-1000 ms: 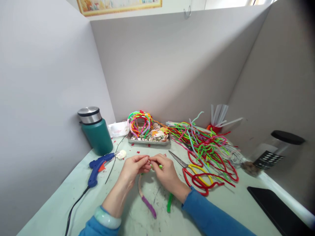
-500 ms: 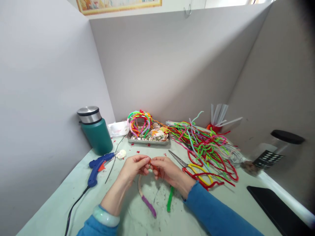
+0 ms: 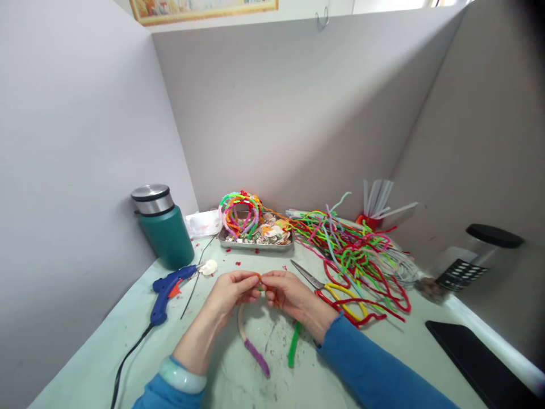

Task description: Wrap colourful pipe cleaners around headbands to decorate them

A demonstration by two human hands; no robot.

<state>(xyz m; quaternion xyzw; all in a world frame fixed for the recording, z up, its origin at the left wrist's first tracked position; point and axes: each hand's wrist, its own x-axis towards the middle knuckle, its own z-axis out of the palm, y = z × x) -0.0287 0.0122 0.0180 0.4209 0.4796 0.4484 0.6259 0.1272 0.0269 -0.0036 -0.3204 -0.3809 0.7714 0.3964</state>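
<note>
Scissors (image 3: 313, 280) flank the right hand (image 3: 290, 293); red pipe cleaners (image 3: 382, 307) cross them

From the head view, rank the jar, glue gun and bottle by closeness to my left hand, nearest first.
From the left hand, nearest first:
1. Glue gun: just to its left, on the table.
2. Bottle: also left, standing beyond the glue gun.
3. Jar: far over on the right.

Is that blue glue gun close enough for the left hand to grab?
Probably yes, though the left hand is busy with the orange strip: the blue glue gun lies nearby, with only a thin dark rod between them.
</note>
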